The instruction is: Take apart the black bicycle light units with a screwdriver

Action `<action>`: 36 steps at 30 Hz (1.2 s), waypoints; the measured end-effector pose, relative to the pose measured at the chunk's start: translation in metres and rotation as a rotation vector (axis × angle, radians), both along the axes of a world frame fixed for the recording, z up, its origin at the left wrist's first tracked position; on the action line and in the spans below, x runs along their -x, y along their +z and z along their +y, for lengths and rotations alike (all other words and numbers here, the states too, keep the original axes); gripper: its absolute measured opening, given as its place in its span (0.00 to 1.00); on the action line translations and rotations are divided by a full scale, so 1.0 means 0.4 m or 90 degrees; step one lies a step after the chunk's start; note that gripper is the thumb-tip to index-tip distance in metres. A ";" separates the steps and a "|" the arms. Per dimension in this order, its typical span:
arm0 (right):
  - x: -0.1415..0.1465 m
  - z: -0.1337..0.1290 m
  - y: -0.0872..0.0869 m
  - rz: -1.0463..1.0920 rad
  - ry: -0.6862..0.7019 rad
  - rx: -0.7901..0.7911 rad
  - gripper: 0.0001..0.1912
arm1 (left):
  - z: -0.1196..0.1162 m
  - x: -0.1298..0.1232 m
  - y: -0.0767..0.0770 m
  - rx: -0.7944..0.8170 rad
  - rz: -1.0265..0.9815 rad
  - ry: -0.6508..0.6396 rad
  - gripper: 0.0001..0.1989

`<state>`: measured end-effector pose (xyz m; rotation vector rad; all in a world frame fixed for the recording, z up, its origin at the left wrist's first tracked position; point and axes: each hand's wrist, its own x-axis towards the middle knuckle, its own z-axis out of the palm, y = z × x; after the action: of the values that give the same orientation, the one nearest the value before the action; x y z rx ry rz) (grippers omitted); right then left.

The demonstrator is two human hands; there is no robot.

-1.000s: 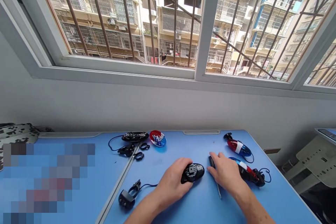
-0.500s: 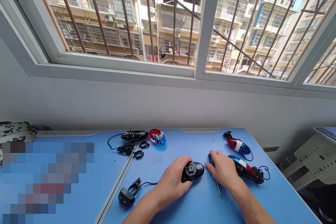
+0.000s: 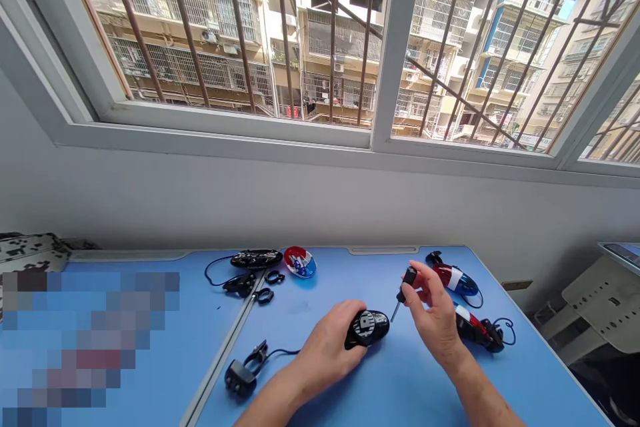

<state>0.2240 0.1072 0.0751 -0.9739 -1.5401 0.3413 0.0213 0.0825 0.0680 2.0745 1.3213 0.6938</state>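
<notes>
My left hand (image 3: 333,340) is closed around the rear of a black oval device (image 3: 369,327) with a round slotted grille on its top. A thin cable leads from beneath that hand to a black switch piece with a clamp ring (image 3: 243,373) on the left. In my right hand (image 3: 433,310) is a black-handled screwdriver (image 3: 406,287), pinched between thumb and fingers. Its metal shaft slants down, and the tip sits just right of the device's front end. I cannot tell whether the tip touches anything.
At the back lie a black oval part (image 3: 256,258), black clamps (image 3: 264,295) and a red-and-blue shell (image 3: 301,262) holding small pieces. To the right are two red, white and blue devices (image 3: 454,278) with cables, one partly behind my right hand. A window (image 3: 370,140) stands behind the blue table (image 3: 400,400).
My right hand has lifted the screwdriver off the table and turned it tip down, near the device's front end. My left hand and the device have stayed in place.
</notes>
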 end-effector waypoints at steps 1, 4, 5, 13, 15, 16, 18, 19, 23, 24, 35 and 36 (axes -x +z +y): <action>0.004 -0.003 -0.002 -0.005 0.002 -0.024 0.17 | -0.001 0.001 0.000 0.001 -0.001 0.000 0.21; 0.008 -0.006 -0.005 -0.014 -0.004 -0.063 0.17 | -0.002 0.001 0.003 0.002 -0.001 -0.003 0.20; 0.009 -0.006 -0.006 -0.014 -0.006 -0.069 0.17 | -0.003 0.000 0.005 0.001 0.001 -0.004 0.20; 0.015 -0.004 -0.011 -0.027 0.005 -0.083 0.16 | -0.006 -0.006 0.026 0.010 0.020 0.005 0.20; 0.016 -0.005 -0.011 -0.038 -0.001 -0.091 0.16 | -0.007 -0.005 0.027 0.010 0.018 0.006 0.20; 0.016 -0.005 -0.011 -0.044 -0.005 -0.097 0.16 | -0.006 -0.005 0.027 0.008 0.016 0.006 0.20; 0.016 -0.005 -0.010 -0.053 -0.012 -0.106 0.16 | -0.005 -0.005 0.024 0.003 0.013 0.004 0.20; 0.015 -0.004 -0.010 -0.055 -0.013 -0.110 0.16 | -0.005 -0.005 0.022 0.000 0.011 0.004 0.20; 0.016 -0.004 -0.008 -0.065 -0.004 -0.116 0.16 | -0.003 -0.005 0.017 -0.008 0.005 0.011 0.19; 0.016 -0.005 -0.007 -0.069 -0.001 -0.118 0.16 | -0.004 -0.005 0.017 -0.009 0.005 0.011 0.19; 0.013 -0.007 -0.006 -0.089 0.015 -0.065 0.18 | -0.003 -0.005 0.016 -0.003 0.001 0.006 0.20; 0.012 -0.007 -0.007 -0.093 0.009 -0.055 0.18 | -0.003 -0.005 0.017 -0.002 0.001 0.005 0.20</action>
<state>0.2191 0.1044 0.0724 -0.9366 -1.6802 0.2150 0.0231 0.0812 0.0746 2.0742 1.3314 0.6982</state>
